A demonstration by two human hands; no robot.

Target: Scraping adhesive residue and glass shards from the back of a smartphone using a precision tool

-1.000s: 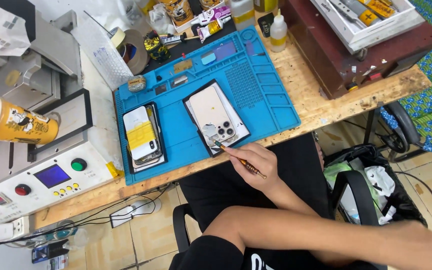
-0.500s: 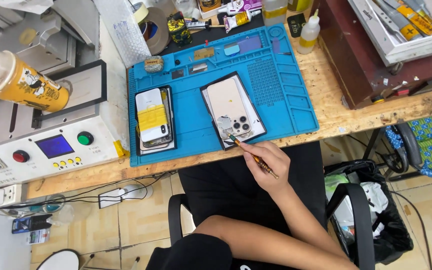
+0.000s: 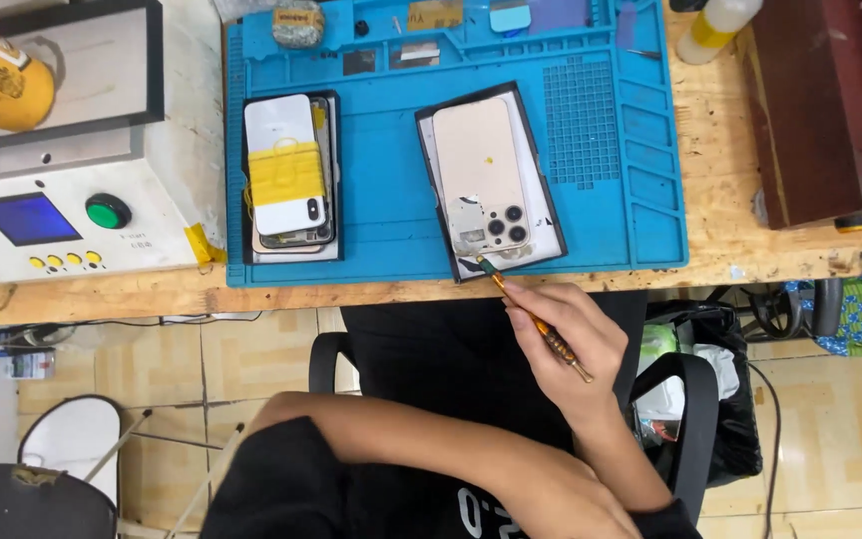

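Right hand (image 3: 561, 344) nearer now, orange tool (image 3: 536, 321) tip at gold phone (image 3: 481, 180).

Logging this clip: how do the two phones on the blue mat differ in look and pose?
The gold phone lies alone on a dark-edged tray, tilted, camera cluster toward the person; the white phone tops a stack, nearly square to the blue mat. The white phone has a yellow band across it; the gold phone has none. The right hand holds a thin tool at the gold phone's tray; nothing touches the white one. Both lie back up.
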